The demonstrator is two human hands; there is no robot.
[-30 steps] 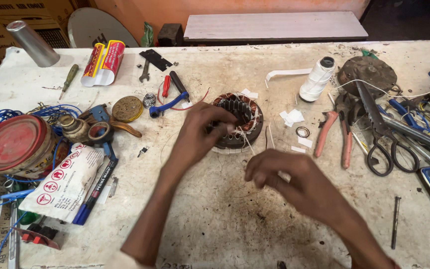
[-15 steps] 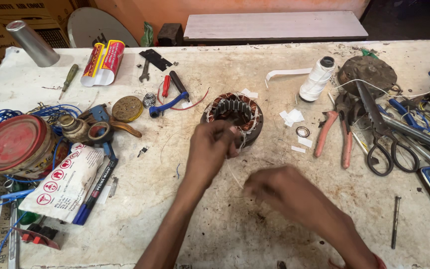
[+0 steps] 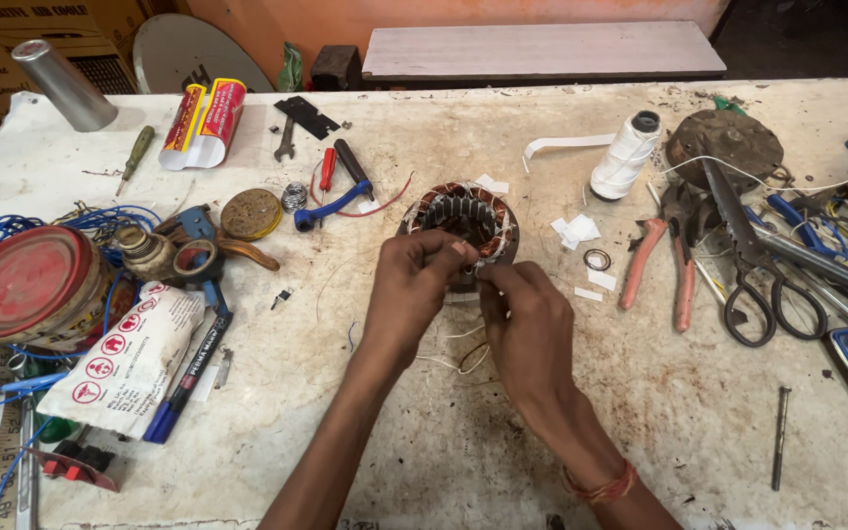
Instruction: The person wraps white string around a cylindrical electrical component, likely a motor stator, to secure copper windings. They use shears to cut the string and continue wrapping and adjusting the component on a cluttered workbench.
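The wound motor stator sits on the tabletop just beyond both hands. The left hand and right hand meet at its near rim, fingertips pinched together on thin wire; the left reaches slightly farther in.

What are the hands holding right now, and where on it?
Both hands, left hand and right hand, pinch at the near rim of the wound motor stator; the exact grip, likely thin wire, is too small to tell.

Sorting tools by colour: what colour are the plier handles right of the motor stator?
Salmon pink, on the long-handled metal pliers, head view.
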